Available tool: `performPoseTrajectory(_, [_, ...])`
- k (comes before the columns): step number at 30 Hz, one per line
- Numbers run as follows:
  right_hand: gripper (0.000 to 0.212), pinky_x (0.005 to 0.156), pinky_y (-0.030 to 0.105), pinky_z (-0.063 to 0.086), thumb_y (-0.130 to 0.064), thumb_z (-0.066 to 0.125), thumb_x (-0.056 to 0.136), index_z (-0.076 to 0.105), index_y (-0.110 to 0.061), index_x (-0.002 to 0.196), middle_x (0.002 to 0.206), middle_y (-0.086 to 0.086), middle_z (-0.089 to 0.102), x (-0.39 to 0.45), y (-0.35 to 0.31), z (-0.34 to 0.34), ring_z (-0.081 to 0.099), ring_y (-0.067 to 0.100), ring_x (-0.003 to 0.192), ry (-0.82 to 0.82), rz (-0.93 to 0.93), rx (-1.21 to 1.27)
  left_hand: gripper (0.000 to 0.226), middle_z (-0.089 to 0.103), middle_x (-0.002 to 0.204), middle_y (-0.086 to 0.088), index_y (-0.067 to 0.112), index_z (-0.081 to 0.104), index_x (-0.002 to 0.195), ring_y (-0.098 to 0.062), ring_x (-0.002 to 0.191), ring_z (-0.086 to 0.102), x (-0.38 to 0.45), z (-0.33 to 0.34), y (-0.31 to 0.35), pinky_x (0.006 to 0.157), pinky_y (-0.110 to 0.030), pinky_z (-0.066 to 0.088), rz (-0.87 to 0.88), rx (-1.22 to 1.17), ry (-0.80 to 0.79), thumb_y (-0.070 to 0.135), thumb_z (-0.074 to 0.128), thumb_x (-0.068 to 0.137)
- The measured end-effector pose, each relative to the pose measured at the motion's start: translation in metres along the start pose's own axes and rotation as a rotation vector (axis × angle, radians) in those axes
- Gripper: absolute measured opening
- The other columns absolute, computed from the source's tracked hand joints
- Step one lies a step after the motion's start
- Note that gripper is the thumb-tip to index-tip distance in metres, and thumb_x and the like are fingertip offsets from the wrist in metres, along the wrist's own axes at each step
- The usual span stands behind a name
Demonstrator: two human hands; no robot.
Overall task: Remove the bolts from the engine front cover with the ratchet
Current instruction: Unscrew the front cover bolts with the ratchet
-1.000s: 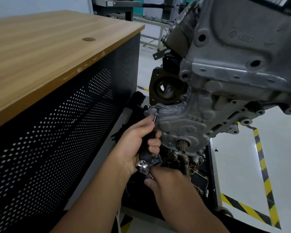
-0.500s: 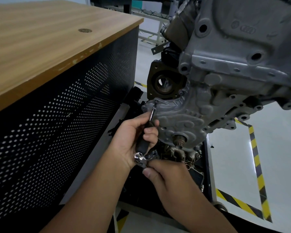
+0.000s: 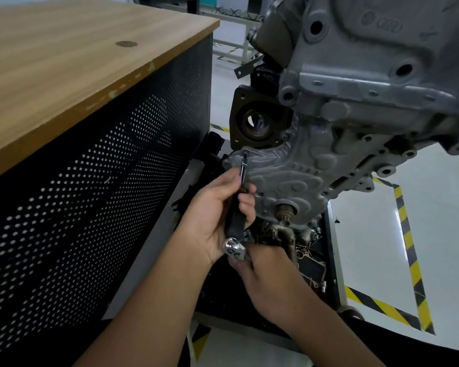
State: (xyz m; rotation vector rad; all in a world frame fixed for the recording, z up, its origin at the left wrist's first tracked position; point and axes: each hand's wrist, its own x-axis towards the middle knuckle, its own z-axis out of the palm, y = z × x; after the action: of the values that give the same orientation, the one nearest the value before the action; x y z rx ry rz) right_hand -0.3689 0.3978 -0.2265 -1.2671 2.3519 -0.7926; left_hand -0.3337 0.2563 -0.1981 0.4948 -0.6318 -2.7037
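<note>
The grey cast engine front cover (image 3: 297,176) hangs low on the engine, with a crank stub at its bottom. A thin bit on a black extension (image 3: 243,168) sits on a bolt (image 3: 245,154) at the cover's upper left corner. My left hand (image 3: 217,215) grips the black extension shaft (image 3: 235,221). Below it the chrome ratchet head (image 3: 233,249) shows. My right hand (image 3: 270,276) holds the ratchet just under that head; its handle is hidden by the hand.
A wood-topped cabinet (image 3: 77,75) with a black perforated side (image 3: 90,194) stands close on the left. The big engine block (image 3: 368,75) overhangs at the upper right. Dark engine parts (image 3: 302,250) lie on the stand below. Yellow-black floor tape (image 3: 408,234) runs on the right.
Both hands keep their hold on the tool at the same bolt. The ratchet head has shifted slightly; the camera has moved a little.
</note>
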Motion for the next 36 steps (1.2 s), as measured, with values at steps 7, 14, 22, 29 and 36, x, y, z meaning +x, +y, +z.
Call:
performPoseTrajectory(7, [0.026,0.058,0.028,0.052,-0.052,0.077,0.077,0.061,-0.039,0.093,0.067,-0.016,0.061,-0.011,-0.021,-0.042,0.061,0.003,0.063,0.114,-0.046,-0.184,0.039,0.064,0.082,-0.010,0.024,0.058,0.141,-0.010,0.044,0.039,-0.002,-0.012,0.013,0.035,-0.018,0.032,0.088,0.459,0.036,0.011,0.050,0.105])
performPoseTrajectory(14, [0.023,0.069,0.038,0.053,-0.036,0.073,0.090,0.063,-0.021,0.076,0.071,-0.005,0.062,-0.010,-0.015,-0.030,0.061,0.014,0.069,-0.080,0.051,-0.087,0.018,0.061,0.079,-0.012,0.003,0.065,0.116,-0.014,0.046,0.045,0.001,-0.002,0.005,0.039,-0.022,0.037,0.122,0.491,0.126,0.005,0.059,0.100])
performPoseTrajectory(22, [0.025,0.062,0.030,0.046,-0.047,0.072,0.085,0.060,-0.026,0.078,0.069,-0.012,0.058,-0.015,-0.023,-0.034,0.057,0.009,0.067,0.078,-0.057,-0.200,0.030,0.051,0.067,-0.006,0.005,0.055,0.132,-0.005,0.041,0.035,-0.002,-0.008,0.016,0.032,-0.015,0.028,-0.040,0.378,0.018,0.018,0.049,0.106])
performPoseTrajectory(29, [0.017,0.067,0.033,0.050,-0.045,0.070,0.083,0.068,-0.028,0.083,0.074,-0.015,0.064,-0.020,-0.031,-0.036,0.060,0.007,0.071,0.190,-0.100,-0.146,0.017,0.052,0.069,-0.007,0.014,0.066,0.114,-0.008,0.044,0.040,0.000,-0.005,0.019,0.035,-0.017,0.034,-0.087,0.342,0.052,0.020,0.055,0.102])
performPoseTrajectory(36, [0.021,0.060,0.032,0.051,-0.039,0.072,0.089,0.059,-0.025,0.079,0.072,-0.013,0.061,-0.015,-0.034,-0.036,0.061,0.009,0.066,0.099,-0.080,-0.182,0.031,0.054,0.068,-0.009,0.007,0.064,0.131,-0.012,0.047,0.046,-0.002,-0.003,0.016,0.038,-0.018,0.037,0.020,0.416,0.136,0.006,0.055,0.101])
